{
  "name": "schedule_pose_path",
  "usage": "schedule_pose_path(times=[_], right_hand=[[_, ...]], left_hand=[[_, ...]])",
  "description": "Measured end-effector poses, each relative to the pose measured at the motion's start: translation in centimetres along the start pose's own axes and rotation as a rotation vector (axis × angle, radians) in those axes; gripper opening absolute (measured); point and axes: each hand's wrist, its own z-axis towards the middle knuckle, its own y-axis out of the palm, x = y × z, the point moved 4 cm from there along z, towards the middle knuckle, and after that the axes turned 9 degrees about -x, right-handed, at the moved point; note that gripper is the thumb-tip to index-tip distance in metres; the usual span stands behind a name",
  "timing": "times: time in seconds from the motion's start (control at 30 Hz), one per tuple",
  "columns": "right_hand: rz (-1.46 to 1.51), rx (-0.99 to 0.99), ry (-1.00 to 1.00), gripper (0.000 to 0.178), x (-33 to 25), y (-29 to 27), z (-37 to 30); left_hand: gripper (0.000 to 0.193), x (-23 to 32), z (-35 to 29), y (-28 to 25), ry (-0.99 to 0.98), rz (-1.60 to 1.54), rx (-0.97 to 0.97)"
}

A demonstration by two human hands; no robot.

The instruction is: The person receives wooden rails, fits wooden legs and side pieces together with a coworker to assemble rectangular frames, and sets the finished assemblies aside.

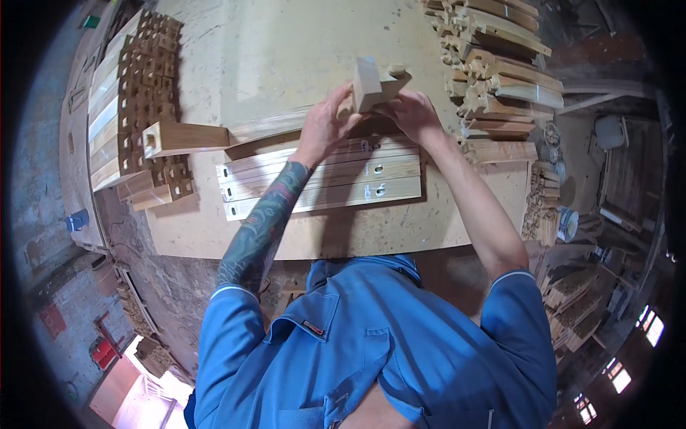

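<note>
Over the middle of the workbench, my left hand [329, 123] is closed on the near side of a square wooden post [367, 86] standing end-up. My right hand [413, 116] is closed on a shaped wooden piece [394, 83] with a rounded tenon, right against the post. Whether the two are joined, I cannot tell. Left of my hands lies a wooden block [187, 137] with a slot in its end, meeting a long pale rail [268, 127]. Under my wrists, several slotted wooden bars [321, 191] lie side by side. My fingertips are partly hidden.
A stack of slotted wooden bars [146, 79] stands at the bench's left. Shaped pieces with tenons [500, 79] are piled along the right of the workbench [286, 43]. Beyond its right edge are a white bucket [567, 223] and more stacked timber [572, 293].
</note>
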Motion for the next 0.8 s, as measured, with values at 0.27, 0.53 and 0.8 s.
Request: schedule_pose_path(times=[0.27,0.53,0.8], right_hand=[[-0.013,-0.341,0.587,0.065,5.5,1.1,-7.5],[0.127,-0.491,0.517,0.07,5.9,1.6,-6.8],[-0.506,-0.286,0.253,0.06,-4.4,-2.3,-7.9]], left_hand=[[0.028,1.7,-13.6,-2.0,-0.373,-0.271,0.29],[0.027,1.0,-19.2,0.9,-0.578,-0.747,0.299],[0.108,-0.6,-16.5,0.4,-0.893,-1.588,0.315]])
